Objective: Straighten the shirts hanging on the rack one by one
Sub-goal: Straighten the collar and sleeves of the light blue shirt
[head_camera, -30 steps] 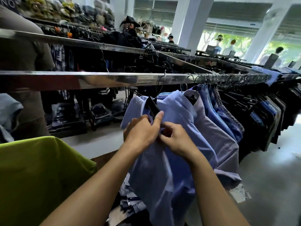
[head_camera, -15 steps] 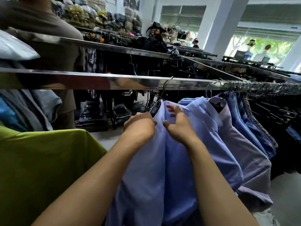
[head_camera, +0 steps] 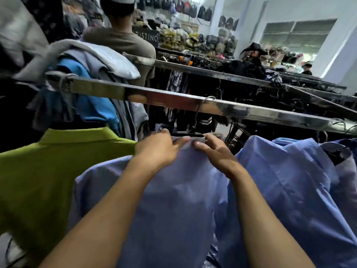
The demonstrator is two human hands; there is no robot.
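head cam, looking down along both forearms. the pale blue woven shirt (head_camera: 173,200) hangs off the long shiny metal rail (head_camera: 170,101) by a thin wire hanger hook (head_camera: 202,105), about mid-rail. it's squeezed between a lime green polo shirt (head_camera: 48,171) toward the rail's left end and a second crumpled blue shirt (head_camera: 289,180) on the right. left hand (head_camera: 158,149) and right hand (head_camera: 214,153) sit right at the collar (head_camera: 193,141), thumbs nearly touching, each pinching the collar edge between thumb and curled fingers. so the shirt's body drops straight below the fingers, toward the camera, and its shoulder line runs left-right along the rail. both hands are equally close, one per shoulder. my guess: next comes sliding outward along the shoulders to even it on the hanger.
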